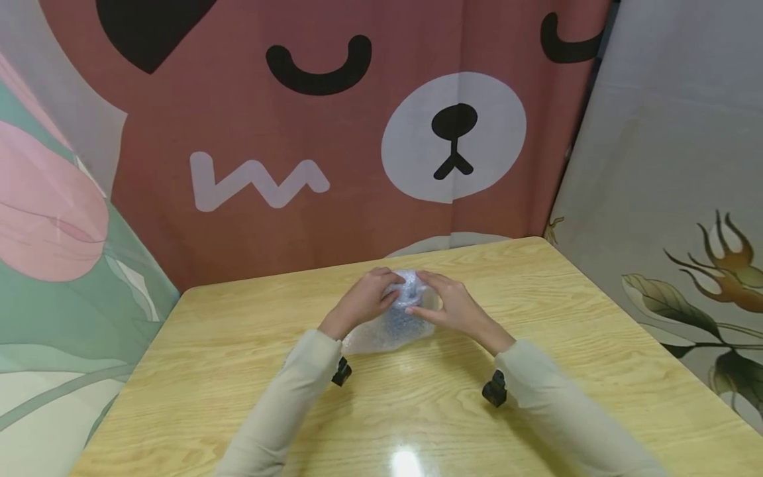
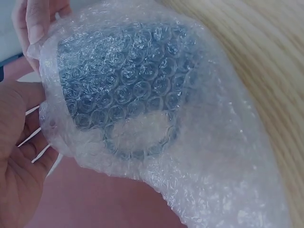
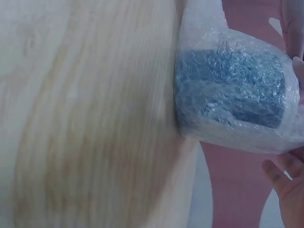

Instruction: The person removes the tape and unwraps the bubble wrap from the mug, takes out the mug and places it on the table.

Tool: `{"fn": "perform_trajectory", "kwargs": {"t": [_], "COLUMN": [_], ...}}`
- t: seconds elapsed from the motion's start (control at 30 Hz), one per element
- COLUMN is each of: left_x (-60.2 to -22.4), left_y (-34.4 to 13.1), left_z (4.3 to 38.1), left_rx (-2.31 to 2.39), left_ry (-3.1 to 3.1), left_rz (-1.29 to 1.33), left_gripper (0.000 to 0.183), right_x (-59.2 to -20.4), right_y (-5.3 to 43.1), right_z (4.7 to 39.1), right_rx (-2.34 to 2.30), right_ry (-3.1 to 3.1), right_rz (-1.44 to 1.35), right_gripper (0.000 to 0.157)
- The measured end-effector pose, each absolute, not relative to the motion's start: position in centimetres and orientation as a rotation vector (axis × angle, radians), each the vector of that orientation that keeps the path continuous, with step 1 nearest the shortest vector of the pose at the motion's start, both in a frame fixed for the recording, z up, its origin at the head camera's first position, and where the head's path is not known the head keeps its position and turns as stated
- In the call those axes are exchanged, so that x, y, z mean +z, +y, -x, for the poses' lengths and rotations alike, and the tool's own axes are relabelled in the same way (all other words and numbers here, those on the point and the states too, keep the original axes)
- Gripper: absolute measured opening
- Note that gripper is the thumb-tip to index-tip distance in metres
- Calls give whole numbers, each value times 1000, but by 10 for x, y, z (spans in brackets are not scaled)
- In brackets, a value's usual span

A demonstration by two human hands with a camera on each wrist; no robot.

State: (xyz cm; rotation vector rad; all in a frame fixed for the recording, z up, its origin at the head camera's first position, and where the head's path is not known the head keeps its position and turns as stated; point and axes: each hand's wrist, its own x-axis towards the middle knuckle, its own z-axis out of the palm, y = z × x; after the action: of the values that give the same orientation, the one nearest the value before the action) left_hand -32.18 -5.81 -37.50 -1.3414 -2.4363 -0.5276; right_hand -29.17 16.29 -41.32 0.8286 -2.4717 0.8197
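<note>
Hanging behind: red-brown curtain (image 1: 238, 112) w/ closed-eye animal face print; pink/green cloth (image 1: 48, 218) on L side, grey floral cloth (image 1: 656, 165) on R.
Table: light wood-grain tabletop (image 1: 238, 404), glare spot near the front.
Sleeves: pale, long, 1 per arm (L sleeve (image 1: 286, 401), R sleeve (image 1: 572, 404)), reaching in from the near side.
Bubble wrap: clear sheet (image 1: 378, 336) on the tabletop, ctr, nearer the far edge; goes round the mug, loose part trailing to the L-hand side.
L hand: left hand (image 1: 366, 298) pinching the wrap's top edge btwn thumb & fingers.
R hand: right hand (image 1: 453, 305) gripping the opp. side of same edge, thumb apart from fingers.
Mug: blue mug (image 2: 118, 71) inside the wrap, upright, base down on the tabletop, btwn both hands; handle-like loop (image 2: 138, 155) shows thru the plastic.
Wrist gear: sm. black devices, 1 under L cuff (image 1: 342, 371), 1 under R cuff (image 1: 495, 389).
</note>
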Motion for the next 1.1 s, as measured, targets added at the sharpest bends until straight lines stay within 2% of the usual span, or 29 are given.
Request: {"fn": "perform_trajectory", "kwargs": {"t": [0.2,1.1], "left_x": [-378,-392], "left_y": [-58,-68], "left_z": [323,324], "left_rx": [-587,-764], "left_ry": [-2355,-2173], "left_rz": [1354,1317], "left_gripper": [15,11], "right_x": [-417,-420], "right_y": [159,154], "right_z": [291,288], "right_rx": [935,1090], "right_ry": [-2513,-2498], "right_rz": [-728,-645], "right_gripper": [85,81]}}
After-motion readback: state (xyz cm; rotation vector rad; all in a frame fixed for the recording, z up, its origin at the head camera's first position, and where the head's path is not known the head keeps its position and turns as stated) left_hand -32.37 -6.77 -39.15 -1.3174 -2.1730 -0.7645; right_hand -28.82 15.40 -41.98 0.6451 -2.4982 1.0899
